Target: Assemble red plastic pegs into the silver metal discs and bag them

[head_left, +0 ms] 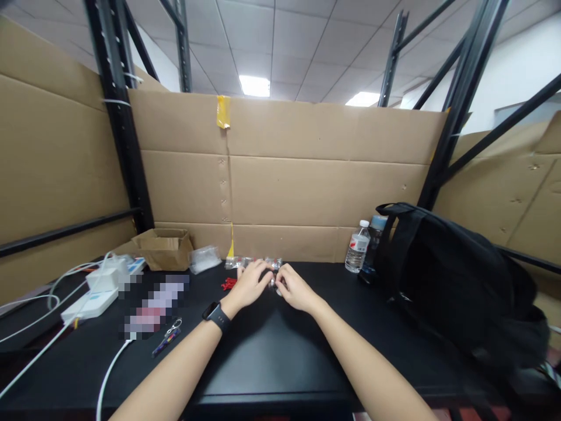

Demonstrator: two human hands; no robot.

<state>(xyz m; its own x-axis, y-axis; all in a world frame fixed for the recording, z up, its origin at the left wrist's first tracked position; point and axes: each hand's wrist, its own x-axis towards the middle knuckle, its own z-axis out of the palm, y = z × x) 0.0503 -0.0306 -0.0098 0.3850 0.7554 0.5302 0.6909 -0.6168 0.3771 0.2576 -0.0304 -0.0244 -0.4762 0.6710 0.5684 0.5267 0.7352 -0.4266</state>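
Note:
My left hand point(252, 283), with a dark watch point(216, 314) on the wrist, reaches over the black table, fingers bent and closed round something at the fingertips. Facing it is my right hand point(294, 286), its fingers pinched together. Between the fingertips shows a small shiny piece point(272, 282), mostly covered and too small to name. Just left of my left hand lies a little heap of red pieces point(228, 284). Behind both hands runs a row of small clear packets point(239, 262) with red spots.
A small cardboard box point(164, 251) and a clear plastic bag point(205, 259) stand at the back left. A white power strip point(90, 304), cables and a keyring point(169, 338) lie left. Right are a water bottle point(357, 248) and a black backpack point(456, 286). Cardboard walls point(289, 187) enclose the table.

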